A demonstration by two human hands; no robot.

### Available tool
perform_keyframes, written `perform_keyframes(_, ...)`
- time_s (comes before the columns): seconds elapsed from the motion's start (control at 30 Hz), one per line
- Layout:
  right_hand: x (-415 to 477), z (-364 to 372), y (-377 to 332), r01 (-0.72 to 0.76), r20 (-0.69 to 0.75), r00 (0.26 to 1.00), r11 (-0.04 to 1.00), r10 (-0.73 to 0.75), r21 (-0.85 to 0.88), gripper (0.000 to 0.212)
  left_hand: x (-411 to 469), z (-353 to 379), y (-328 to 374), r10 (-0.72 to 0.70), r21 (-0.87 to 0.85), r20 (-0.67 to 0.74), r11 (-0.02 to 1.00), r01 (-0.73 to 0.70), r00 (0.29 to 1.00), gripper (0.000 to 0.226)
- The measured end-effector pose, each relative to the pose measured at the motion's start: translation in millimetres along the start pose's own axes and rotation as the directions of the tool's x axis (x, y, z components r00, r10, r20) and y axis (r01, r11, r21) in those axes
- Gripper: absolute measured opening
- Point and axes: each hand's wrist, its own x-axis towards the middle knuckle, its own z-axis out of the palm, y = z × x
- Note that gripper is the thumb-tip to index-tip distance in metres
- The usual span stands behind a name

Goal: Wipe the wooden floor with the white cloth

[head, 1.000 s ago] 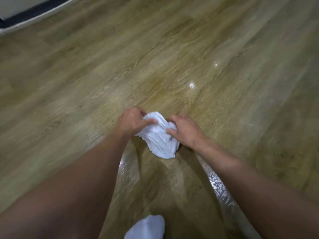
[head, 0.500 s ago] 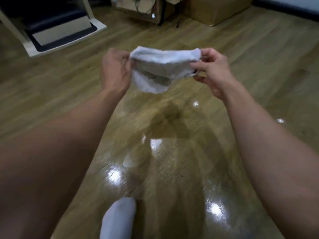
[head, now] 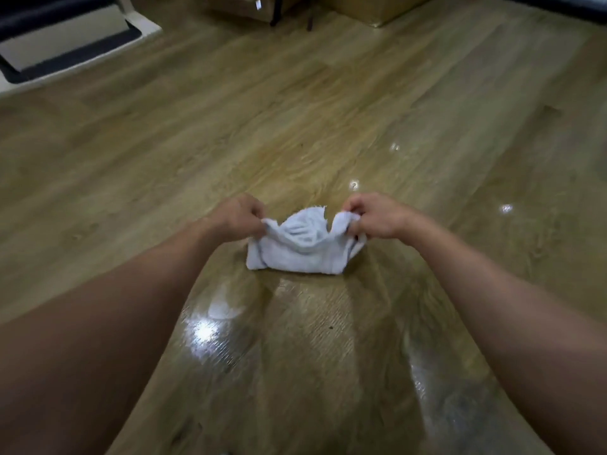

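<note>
cloth (head: 303,252) down from mid-air onto floor (head: 295,126); left hand (head: 238,216), right hand (head: 374,216) pinch top corners; wiping can restart.

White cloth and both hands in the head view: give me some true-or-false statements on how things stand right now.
1. Both the left hand and the right hand grip the white cloth. True.
2. The white cloth lies spread flat on the wooden floor. False: it is bunched, with its upper edge pulled up between the hands and its lower part seemingly on the floor.
3. A cardboard box stands at the far end of the floor. True.
4. The right hand is open and presses on bare floor. False: its fingers are curled round the cloth's right end.
5. Bright reflections show on the floor nearer than the cloth. True.
</note>
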Motion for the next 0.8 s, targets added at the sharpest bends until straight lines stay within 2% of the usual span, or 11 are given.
perform_keyframes(0.03,11,-1,4,-0.001,-0.128,0.992,0.997,-0.009,-0.078,0.024,6,0,-3,-0.043,-0.040,-0.080,0.998,0.040,0.996,0.020)
perform_keyframes(0.1,30,5,12,-0.075,-0.304,0.952,0.943,-0.029,-0.325,0.045,16,4,-10,-0.122,-0.051,-0.155,0.992,0.115,0.980,0.038)
perform_keyframes(0.2,34,32,6,-0.101,-0.395,0.917,0.928,-0.053,-0.359,0.048,17,13,-14,-0.251,-0.104,-0.048,0.964,0.245,0.967,0.052)
perform_keyframes(0.3,24,74,-7,0.061,-0.242,0.952,0.891,-0.188,-0.450,0.047,10,25,-8,-0.321,-0.243,0.189,0.901,0.361,0.928,0.049)
perform_keyframes(0.4,15,107,-12,0.139,-0.081,0.969,0.782,-0.234,-0.607,0.078,17,30,-9,-0.388,-0.423,0.224,0.788,0.448,0.894,0.034)
perform_keyframes(0.47,15,110,-7,0.108,-0.127,0.959,0.741,-0.253,-0.663,0.068,19,28,-9,-0.387,-0.604,0.222,0.666,0.438,0.895,0.024)
perform_keyframes(0.53,19,96,-8,0.098,-0.241,0.933,0.835,-0.266,-0.541,0.051,22,23,-9,-0.283,-0.682,0.068,0.687,0.252,0.957,0.038)
perform_keyframes(0.6,21,72,-19,0.138,-0.328,0.929,0.982,-0.174,-0.128,0.036,17,9,-5,-0.063,-0.668,-0.042,0.744,0.018,0.997,0.058)
perform_keyframes(0.7,27,34,-30,0.116,-0.252,0.968,0.914,-0.015,0.389,0.015,12,-4,3,0.169,-0.538,-0.019,0.829,-0.152,0.985,0.051)
perform_keyframes(0.77,34,17,-24,-0.018,-0.146,0.984,0.873,0.102,0.488,0.014,17,-4,12,0.158,-0.491,-0.101,0.851,-0.187,0.982,0.029)
perform_keyframes(0.8,38,12,-17,-0.073,-0.178,0.972,0.914,0.155,0.399,0.019,22,-2,16,0.121,-0.468,-0.131,0.867,-0.169,0.984,0.022)
